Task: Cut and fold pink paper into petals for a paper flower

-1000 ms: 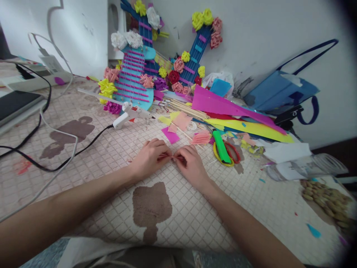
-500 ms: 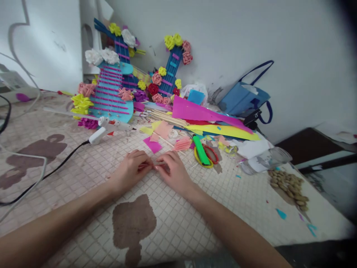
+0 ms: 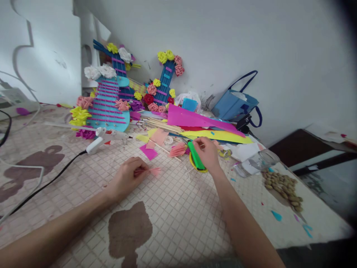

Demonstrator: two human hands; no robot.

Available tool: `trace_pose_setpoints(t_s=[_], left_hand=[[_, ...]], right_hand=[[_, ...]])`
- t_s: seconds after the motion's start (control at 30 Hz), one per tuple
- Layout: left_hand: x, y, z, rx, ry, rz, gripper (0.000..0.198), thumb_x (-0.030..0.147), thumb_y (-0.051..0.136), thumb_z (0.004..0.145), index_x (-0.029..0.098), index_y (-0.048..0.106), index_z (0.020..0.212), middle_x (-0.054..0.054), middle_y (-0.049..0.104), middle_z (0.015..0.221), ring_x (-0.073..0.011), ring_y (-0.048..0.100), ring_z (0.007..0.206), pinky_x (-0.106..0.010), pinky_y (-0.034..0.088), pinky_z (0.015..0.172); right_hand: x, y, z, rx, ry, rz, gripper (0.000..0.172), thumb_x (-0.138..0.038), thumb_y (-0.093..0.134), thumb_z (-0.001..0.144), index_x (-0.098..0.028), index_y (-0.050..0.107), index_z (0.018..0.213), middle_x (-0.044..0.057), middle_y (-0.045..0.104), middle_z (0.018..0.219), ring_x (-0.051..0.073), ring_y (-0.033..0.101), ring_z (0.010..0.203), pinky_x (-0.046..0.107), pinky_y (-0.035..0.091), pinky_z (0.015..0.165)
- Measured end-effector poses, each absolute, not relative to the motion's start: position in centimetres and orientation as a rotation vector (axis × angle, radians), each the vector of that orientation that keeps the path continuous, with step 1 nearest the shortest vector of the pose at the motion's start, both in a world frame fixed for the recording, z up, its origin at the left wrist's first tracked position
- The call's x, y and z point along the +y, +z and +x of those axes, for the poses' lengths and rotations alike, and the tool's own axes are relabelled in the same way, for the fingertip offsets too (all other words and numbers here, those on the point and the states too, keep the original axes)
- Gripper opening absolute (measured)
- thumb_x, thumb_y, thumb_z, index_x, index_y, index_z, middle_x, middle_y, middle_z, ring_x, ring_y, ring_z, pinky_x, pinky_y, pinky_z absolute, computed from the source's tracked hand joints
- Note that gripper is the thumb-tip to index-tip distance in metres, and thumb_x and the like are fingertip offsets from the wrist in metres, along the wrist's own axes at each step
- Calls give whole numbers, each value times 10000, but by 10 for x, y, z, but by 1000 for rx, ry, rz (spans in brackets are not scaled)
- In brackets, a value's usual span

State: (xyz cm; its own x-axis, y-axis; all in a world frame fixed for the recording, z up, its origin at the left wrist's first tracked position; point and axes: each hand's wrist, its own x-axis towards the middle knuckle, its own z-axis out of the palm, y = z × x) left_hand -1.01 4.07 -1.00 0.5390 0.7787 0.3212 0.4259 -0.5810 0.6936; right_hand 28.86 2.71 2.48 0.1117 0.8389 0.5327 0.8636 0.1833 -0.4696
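Note:
Pinched in my left hand (image 3: 133, 174) is a gathered pink paper piece (image 3: 155, 171), whose fanned end sticks out to the right of the fingertips. My right hand (image 3: 206, 150) lies over scissors with yellow and red handles (image 3: 201, 170) and a green cutter (image 3: 196, 155); its fingers are curled, and what they hold, if anything, is hidden. A pleated salmon paper (image 3: 177, 149) is left of the cutter, near a magenta square (image 3: 148, 152). White thread (image 3: 188, 172) lies on the tabletop.
A white glue gun (image 3: 97, 141) with a black cord is at left. Flower-decorated blue models (image 3: 107, 104) stand behind it. Sticks (image 3: 161, 125) and coloured sheets (image 3: 200, 120) lie at the back. A glass jar (image 3: 255, 162) and peanuts (image 3: 283, 188) are at right.
My right hand has left the pink paper and moved right and up onto the scissors and cutter. My left hand still holds the paper, its fanned end now visible. The view has shifted slightly.

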Motion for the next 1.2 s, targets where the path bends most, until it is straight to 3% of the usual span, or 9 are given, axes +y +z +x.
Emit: trace_pose_setpoints(t_s=[0.27, 0.57, 0.73, 0.9, 1.03, 1.2], left_hand=[[47, -7, -15, 1068, 886, 1886, 197, 355, 592, 822, 164, 639, 807, -35, 669, 768, -152, 600, 680, -254, 467, 602], [50, -2, -18, 1051, 938, 1797, 228, 382, 612, 791, 158, 646, 765, -35, 663, 731, -147, 592, 677, -243, 459, 588], [50, 4, -18, 1039, 906, 1622, 292, 439, 626, 766, 148, 632, 756, -26, 637, 711, -126, 555, 616, -223, 409, 529], [56, 9, -19, 917, 887, 1518, 250, 423, 617, 775, 174, 605, 782, -6, 632, 720, -135, 566, 653, -245, 421, 597], [56, 18, -13, 730, 827, 1540, 164, 347, 579, 819, 189, 600, 782, -33, 667, 849, -153, 597, 759, -272, 447, 678], [53, 21, -7, 584, 669, 1565, 149, 328, 582, 816, 185, 613, 789, -61, 686, 966, -192, 622, 881, -339, 475, 774]], right_hand=[[83, 18, 252, -2146, 109, -1535, 110, -77, 578, 760, -170, 630, 787, 46, 572, 865, 192, 514, 915, 349, 388, 882], [118, 13, 242, -2147, 328, -1547, 175, 4, 583, 647, -166, 554, 619, 25, 503, 781, 183, 474, 869, 332, 368, 857], [111, 38, 257, -1969, 609, -1462, 74, -195, 636, 706, -168, 570, 686, 3, 535, 729, 150, 486, 741, 303, 413, 732], [67, 46, 251, -1743, 936, -1346, 281, -459, 489, 837, -189, 564, 856, 3, 576, 745, 124, 542, 630, 282, 460, 602], [30, 35, 225, -1248, 1544, -1090, 267, -413, 696, 731, -187, 602, 837, -2, 590, 777, 92, 526, 612, 229, 441, 550], [12, 22, 202, -1042, 1802, -1008, 238, -364, 752, 709, -180, 626, 794, -29, 567, 678, 70, 478, 535, 197, 376, 478]])
